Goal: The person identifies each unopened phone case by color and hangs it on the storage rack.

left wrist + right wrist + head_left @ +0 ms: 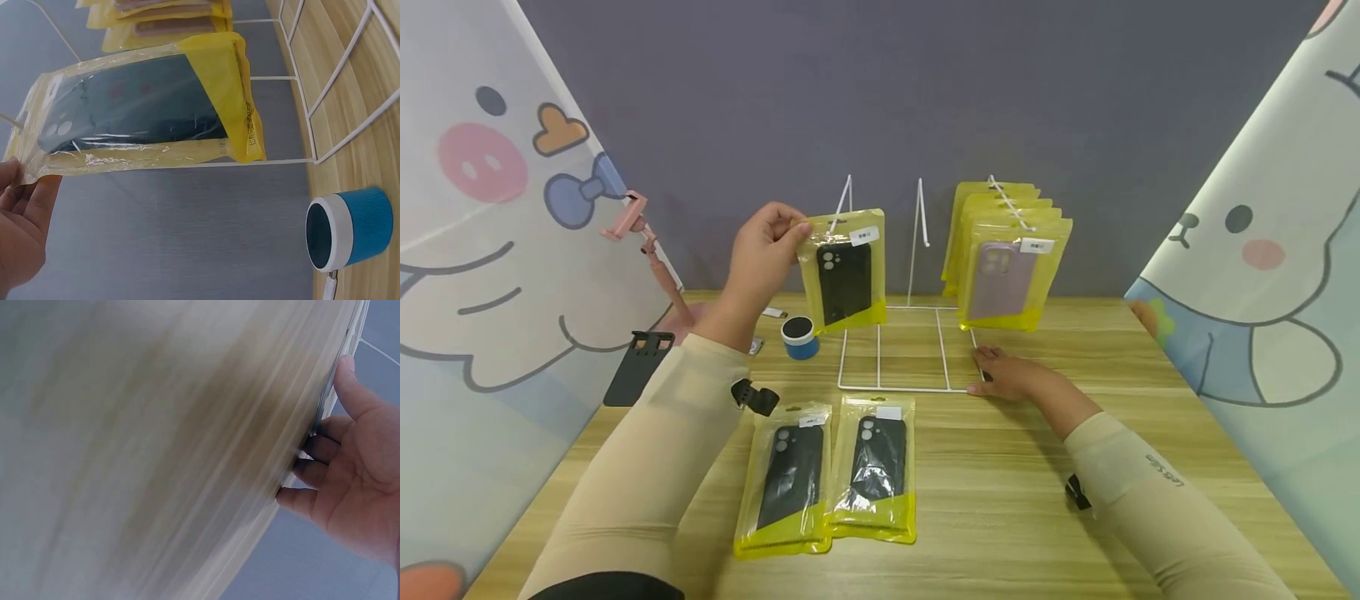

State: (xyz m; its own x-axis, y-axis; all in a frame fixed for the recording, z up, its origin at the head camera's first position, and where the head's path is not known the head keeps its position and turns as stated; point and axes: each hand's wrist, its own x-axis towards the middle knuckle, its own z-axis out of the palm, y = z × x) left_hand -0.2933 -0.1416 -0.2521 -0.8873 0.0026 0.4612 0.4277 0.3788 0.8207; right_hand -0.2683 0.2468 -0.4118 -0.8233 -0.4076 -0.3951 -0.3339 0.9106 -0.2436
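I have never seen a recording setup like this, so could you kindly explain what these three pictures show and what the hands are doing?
A person wears three cameras: one on the head and one on each wrist. The head view looks down at a wooden table. The left hand pinches a yellow packet with a dark phone case at the left hook of a white wire rack; the left wrist view shows that packet from below. The right hand rests on the table at the rack's base; its wrist view is mostly blurred table. Two more packets lie flat, others hang, and a blue speaker stands nearby.
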